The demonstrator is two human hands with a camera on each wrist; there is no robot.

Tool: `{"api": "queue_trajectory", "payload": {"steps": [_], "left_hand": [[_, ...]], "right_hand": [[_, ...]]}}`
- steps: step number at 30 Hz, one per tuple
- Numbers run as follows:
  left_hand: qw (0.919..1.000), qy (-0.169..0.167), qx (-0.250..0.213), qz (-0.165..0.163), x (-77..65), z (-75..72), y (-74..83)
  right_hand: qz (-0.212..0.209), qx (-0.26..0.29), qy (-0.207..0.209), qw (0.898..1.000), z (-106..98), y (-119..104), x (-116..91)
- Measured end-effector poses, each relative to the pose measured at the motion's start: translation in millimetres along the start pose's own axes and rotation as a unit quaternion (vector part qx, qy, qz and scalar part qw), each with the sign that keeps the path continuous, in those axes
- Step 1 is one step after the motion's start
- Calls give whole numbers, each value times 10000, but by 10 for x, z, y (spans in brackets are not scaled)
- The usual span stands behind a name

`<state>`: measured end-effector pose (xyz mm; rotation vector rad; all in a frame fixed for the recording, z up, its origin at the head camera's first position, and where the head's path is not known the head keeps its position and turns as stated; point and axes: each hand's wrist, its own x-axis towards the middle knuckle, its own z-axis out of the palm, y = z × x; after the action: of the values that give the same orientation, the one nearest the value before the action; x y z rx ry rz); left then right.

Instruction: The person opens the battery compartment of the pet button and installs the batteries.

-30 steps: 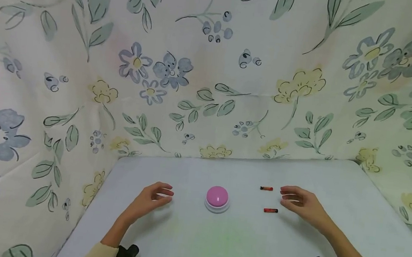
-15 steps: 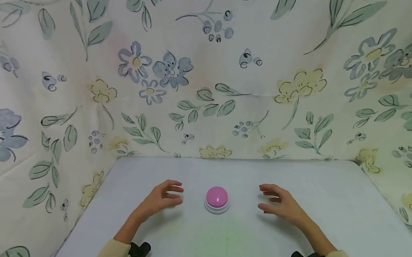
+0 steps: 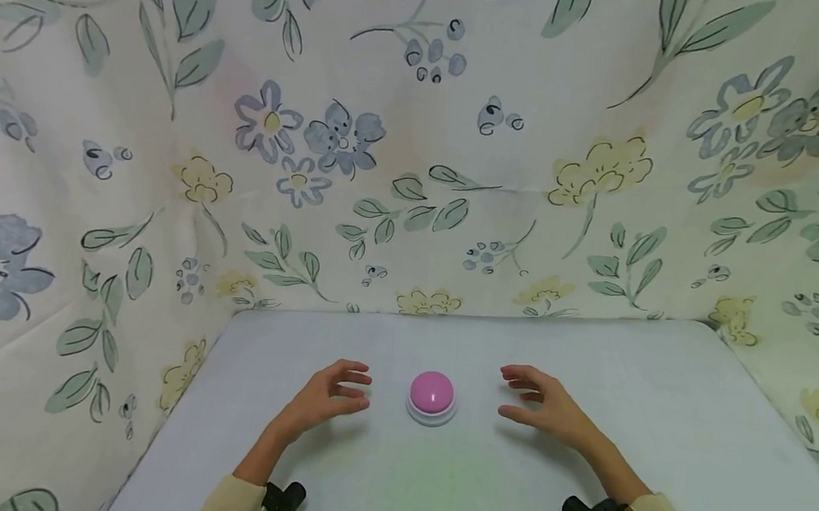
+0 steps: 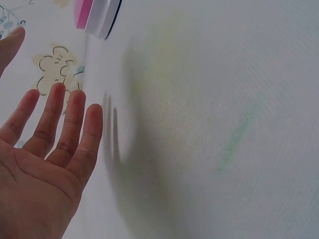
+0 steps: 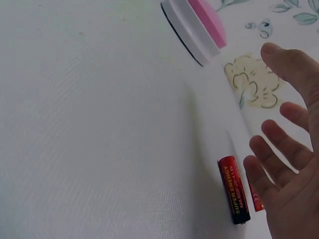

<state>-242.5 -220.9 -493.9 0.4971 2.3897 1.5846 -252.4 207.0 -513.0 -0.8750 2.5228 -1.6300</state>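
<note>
A round push light point(image 3: 431, 397) with a pink domed top and white base sits on the table between the hands. To its left, my left hand point(image 3: 331, 393) hovers with fingers spread and holds nothing; its palm shows in the left wrist view. On the other side my right hand point(image 3: 542, 404) is held above the table, fingers apart and slightly bent, with nothing in it. The right wrist view shows a red and black AA battery point(image 5: 234, 190) lying beside that hand's fingertips. A second red battery point(image 5: 256, 195) is partly covered by the fingers. In the head view the right hand hides both batteries.
The white table point(image 3: 474, 495) carries faint green and yellow stains. A floral cloth point(image 3: 421, 140) hangs behind it and along its sides. Both wrists wear black camera mounts point(image 3: 284, 499) below cream sleeves.
Both hands have moved inward toward the push light, the right one farther. The right hand has passed over the two batteries, hiding them in the head view. The push light has stayed put.
</note>
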Motion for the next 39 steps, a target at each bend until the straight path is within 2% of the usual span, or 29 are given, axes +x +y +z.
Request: {"api": "queue_trajectory", "payload": {"steps": [12, 22, 32, 39], "left_hand": [[9995, -217, -131, 205, 72, 33, 26], [9987, -395, -51, 312, 132, 114, 91], [9981, -470, -67, 382, 242, 235, 105], [9981, -472, -45, 397, 285, 294, 149]], "right_hand": [[151, -6, -169, 9997, 93, -59, 150], [414, 137, -415, 9982, 250, -84, 271], [227, 77, -643, 9976, 375, -101, 396], [120, 115, -630, 9979, 441, -92, 434]]}}
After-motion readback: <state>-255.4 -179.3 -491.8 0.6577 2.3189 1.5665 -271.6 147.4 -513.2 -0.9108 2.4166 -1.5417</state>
